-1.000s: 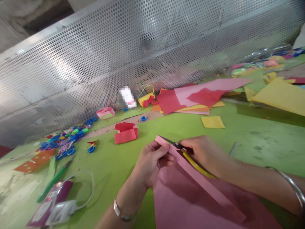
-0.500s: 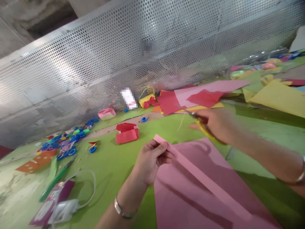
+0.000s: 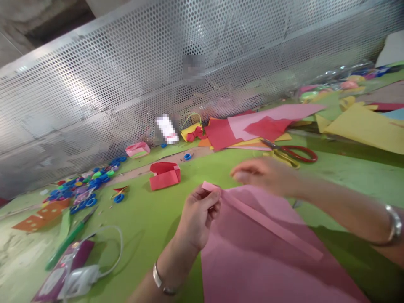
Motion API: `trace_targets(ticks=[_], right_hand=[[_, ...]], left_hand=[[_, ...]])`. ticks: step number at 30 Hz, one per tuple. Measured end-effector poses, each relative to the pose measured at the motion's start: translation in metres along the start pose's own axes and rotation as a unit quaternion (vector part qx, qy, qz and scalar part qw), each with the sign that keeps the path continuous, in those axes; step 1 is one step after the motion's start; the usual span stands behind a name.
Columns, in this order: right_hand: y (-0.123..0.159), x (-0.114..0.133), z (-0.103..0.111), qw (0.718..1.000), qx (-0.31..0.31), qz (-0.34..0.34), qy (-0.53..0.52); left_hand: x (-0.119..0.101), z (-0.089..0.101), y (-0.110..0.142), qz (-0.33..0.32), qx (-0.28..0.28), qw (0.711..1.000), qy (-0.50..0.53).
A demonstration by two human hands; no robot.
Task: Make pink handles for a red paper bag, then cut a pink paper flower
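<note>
The right hand (image 3: 268, 176) is blurred, pink sheet (image 3: 259, 261) cropped.

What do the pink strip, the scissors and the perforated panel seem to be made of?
Pink strip: matte paper or thin card, judging by its dull, thin, flat look.
Scissors: blades probably metal, dark grey, finish unclear; handles likely smooth plastic, coloured red and yellow.
Perforated panel: probably metal, silvery grey with bright reflections.

On the table (image 3: 142, 210), a hand can pass w/o contact btwn the L hand (image 3: 198, 216) and the red box (image 3: 165, 180), but the mesh panel (image 3: 126, 88) blocks the far edge, the white cable (image 3: 121, 244) loops twd the L edge, and the scissors (image 3: 277, 147) lie just beyond the R hand (image 3: 268, 174).
</note>
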State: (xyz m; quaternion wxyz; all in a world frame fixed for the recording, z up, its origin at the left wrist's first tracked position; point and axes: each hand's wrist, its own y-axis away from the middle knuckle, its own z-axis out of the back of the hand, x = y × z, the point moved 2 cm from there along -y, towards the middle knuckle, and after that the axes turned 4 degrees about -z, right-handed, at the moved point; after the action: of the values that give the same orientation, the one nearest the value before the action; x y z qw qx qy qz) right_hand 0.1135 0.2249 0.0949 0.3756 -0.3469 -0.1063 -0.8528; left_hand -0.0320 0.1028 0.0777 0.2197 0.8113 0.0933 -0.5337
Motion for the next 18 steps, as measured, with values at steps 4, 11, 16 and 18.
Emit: trace_targets(ticks=[4,11,16,18], right_hand=[[0.011,0.029,-0.033,0.998,0.053,0.029,-0.013],[0.013,0.025,-0.033,0.994,0.084,-0.057,-0.040],[0.010,0.018,-0.031,0.983,0.142,-0.080,-0.089],[0.008,0.013,-0.029,0.984,0.140,-0.078,-0.083]], left_hand=[[0.004,-0.003,0.002,0.003,0.001,1.000,-0.004],[0.005,0.001,-0.006,-0.068,-0.001,0.994,-0.080],[0.003,0.010,-0.015,-0.050,-0.052,0.996,-0.059],[0.000,0.014,-0.018,-0.056,-0.065,0.995,-0.052]])
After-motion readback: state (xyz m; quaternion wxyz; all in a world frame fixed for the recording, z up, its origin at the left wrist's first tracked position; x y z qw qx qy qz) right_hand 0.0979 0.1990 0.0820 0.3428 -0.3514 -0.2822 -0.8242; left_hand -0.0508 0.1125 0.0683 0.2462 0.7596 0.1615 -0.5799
